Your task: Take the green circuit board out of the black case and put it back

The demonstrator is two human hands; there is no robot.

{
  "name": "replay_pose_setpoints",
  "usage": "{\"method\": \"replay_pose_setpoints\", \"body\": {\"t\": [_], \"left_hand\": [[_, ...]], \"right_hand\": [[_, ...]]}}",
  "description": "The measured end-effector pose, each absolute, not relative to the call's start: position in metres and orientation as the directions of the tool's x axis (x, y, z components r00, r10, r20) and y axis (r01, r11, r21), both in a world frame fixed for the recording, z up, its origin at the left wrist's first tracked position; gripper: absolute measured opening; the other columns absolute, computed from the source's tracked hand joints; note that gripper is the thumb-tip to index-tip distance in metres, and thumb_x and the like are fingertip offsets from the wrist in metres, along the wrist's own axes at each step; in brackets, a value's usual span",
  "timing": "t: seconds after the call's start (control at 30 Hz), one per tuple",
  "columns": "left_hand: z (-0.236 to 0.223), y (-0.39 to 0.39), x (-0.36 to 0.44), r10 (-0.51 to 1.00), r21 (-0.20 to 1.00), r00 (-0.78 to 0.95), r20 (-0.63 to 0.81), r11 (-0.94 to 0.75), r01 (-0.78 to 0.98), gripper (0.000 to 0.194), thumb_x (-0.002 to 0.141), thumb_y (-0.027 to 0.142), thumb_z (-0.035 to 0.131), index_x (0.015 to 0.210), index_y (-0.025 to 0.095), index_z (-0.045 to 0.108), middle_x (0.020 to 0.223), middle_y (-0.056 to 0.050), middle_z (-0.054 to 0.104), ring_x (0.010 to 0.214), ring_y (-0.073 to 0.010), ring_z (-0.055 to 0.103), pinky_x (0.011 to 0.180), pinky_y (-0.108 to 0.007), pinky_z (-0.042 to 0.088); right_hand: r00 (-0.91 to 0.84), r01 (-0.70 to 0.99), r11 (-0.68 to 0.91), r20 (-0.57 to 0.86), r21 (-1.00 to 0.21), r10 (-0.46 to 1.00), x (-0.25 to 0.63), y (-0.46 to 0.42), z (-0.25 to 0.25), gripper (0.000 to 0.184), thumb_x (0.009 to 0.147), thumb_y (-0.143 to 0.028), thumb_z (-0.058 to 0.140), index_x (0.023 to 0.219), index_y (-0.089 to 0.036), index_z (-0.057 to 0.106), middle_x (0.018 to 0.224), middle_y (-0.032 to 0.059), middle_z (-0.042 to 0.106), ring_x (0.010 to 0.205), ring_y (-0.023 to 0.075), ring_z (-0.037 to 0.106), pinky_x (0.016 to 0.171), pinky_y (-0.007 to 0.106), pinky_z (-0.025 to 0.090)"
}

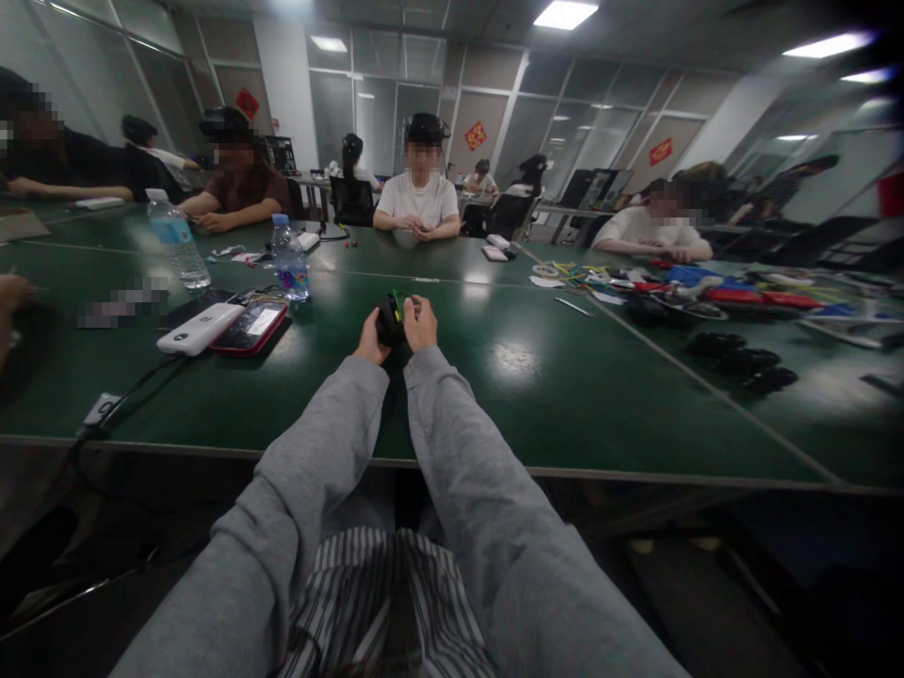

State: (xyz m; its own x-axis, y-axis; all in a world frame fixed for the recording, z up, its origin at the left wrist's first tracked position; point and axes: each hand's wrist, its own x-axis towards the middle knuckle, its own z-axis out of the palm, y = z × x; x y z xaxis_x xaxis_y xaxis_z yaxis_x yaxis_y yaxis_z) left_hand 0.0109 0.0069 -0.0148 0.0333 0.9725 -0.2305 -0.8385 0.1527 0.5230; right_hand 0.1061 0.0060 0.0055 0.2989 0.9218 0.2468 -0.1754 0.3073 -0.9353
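Both my hands are held out over the green table (480,377), close together. Between them is a small black object with bright green and yellow parts (390,322); its exact kind is too small to make out. My left hand (371,341) is wrapped around its left side, thumb and palm against the black part. My right hand (422,325) closes on the right side, its fingers bent at the green part. The fingertips are partly hidden behind the object.
Left of my hands stand two water bottles (290,262), a white power bank (200,328) and a red-edged phone (252,328). A pen-like stick (573,307) lies to the right, before a heap of cables and cloth (706,282). Several people sit around the table.
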Motion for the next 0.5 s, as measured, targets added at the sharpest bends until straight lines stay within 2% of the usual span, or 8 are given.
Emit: {"method": "replay_pose_setpoints", "body": {"t": [0.1,0.3,0.5], "left_hand": [[-0.012,0.004,0.005,0.958,0.479,0.012,-0.287,0.154,-0.864,0.036,0.097,0.039,0.047,0.114,0.014,0.068,0.081,-0.009,0.071,0.078,-0.0243,0.071,0.077,-0.037,0.056],[-0.011,0.005,-0.004,0.935,0.377,0.020,-0.354,0.162,-0.912,0.037,0.097,0.042,0.046,0.118,0.017,0.064,0.082,-0.008,0.068,0.068,-0.0191,0.066,0.061,-0.029,0.052],[-0.007,0.002,0.000,0.926,0.436,-0.009,-0.378,0.169,-0.884,0.034,0.095,0.043,0.051,0.113,0.017,0.066,0.081,-0.007,0.067,0.067,-0.0193,0.063,0.060,-0.030,0.050]], "right_hand": [[0.291,-0.171,0.315,0.257,-0.934,0.921,0.106,0.011,0.001,0.007,0.088,-0.018,0.067,0.085,-0.024,0.067,0.073,-0.0078,0.058,0.090,0.0098,0.062,0.106,0.026,0.044],[0.264,-0.258,0.260,0.191,-0.930,0.946,0.108,0.017,-0.005,0.012,0.089,-0.018,0.065,0.080,-0.025,0.066,0.073,-0.0091,0.058,0.082,0.0067,0.062,0.096,0.020,0.048],[0.250,-0.240,0.171,0.110,-0.955,0.962,0.108,0.020,-0.008,0.013,0.092,-0.021,0.061,0.082,-0.026,0.067,0.076,-0.0090,0.061,0.084,0.0054,0.063,0.093,0.020,0.052]]}}
